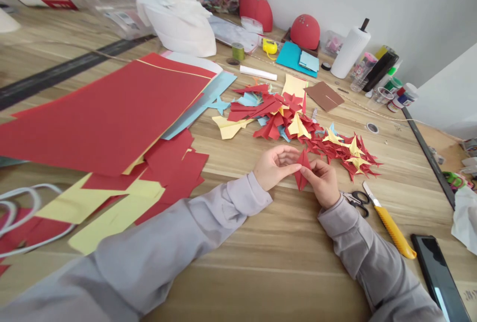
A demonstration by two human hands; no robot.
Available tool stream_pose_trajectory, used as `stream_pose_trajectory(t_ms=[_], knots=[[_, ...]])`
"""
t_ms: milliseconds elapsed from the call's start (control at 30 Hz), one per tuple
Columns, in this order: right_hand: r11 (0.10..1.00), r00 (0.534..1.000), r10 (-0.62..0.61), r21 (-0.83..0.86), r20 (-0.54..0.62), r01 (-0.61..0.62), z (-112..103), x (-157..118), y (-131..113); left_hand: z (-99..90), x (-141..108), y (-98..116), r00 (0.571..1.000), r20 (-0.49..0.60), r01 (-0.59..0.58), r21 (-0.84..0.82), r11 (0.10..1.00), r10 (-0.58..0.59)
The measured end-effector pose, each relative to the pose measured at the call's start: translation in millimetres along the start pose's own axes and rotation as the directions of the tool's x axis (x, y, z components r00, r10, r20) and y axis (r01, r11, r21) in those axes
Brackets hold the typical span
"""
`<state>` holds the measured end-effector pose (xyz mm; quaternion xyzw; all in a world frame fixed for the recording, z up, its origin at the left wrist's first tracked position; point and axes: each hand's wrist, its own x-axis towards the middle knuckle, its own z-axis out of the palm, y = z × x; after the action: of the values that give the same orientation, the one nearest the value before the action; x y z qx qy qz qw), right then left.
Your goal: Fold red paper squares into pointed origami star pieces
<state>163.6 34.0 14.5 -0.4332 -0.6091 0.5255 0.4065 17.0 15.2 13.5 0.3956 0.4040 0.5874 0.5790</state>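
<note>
Between my two hands is a small piece of folded red paper (301, 179), diamond-like and pointed at top and bottom. My left hand (276, 165) pinches its left side between thumb and fingers. From the other side my right hand (323, 182) grips it, thumb on the front face. Just beyond lies a heap of folded paper pieces (274, 125), mostly red with some yellow and light blue. Several yellow star-like folded pieces (353, 147) rest at the heap's right end. A pale yellow paper plane (230, 126) sits at its left end.
Large red sheets (112, 113) and yellow strips (115, 217) cover the left side. Near my right forearm lie black scissors (358, 200), a yellow utility knife (393, 230) and a phone (439, 272). Paint jars (406, 94) and a white roll (350, 52) stand at the back right.
</note>
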Motion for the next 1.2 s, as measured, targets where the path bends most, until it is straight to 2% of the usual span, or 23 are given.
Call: stream_pose_trajectory(t_ms=[233, 567, 767, 933, 1200], knots=[[0.991, 0.998, -0.058, -0.116, 0.025, 0.06, 1.3, -1.5, 1.1, -0.2, 2.2, -1.6, 0.999, -0.04, 0.016, 0.063, 0.998, -0.013], [0.997, 0.998, -0.029, -0.076, 0.063, 0.034, 0.6, -2.3, 0.1, -2.3, 2.8, 3.1, 0.999, -0.048, 0.019, 0.131, 0.991, -0.013], [1.0, 0.997, -0.011, -0.007, 0.077, 0.012, 1.2, -3.6, -2.9, -2.0, 2.3, 3.7, 0.998, -0.042, 0.052, 0.116, 0.992, -0.047], [0.999, 0.994, -0.042, -0.01, 0.102, 0.043, 0.6, -3.7, 0.3, -1.5, 2.3, 3.6, 0.995, -0.089, 0.055, 0.092, 0.994, -0.047], [0.997, 0.994, -0.047, -0.053, 0.095, 0.052, 0.7, -2.7, -1.1, -2.9, 3.4, 2.2, 0.996, -0.078, 0.051, 0.052, 0.997, -0.047]])
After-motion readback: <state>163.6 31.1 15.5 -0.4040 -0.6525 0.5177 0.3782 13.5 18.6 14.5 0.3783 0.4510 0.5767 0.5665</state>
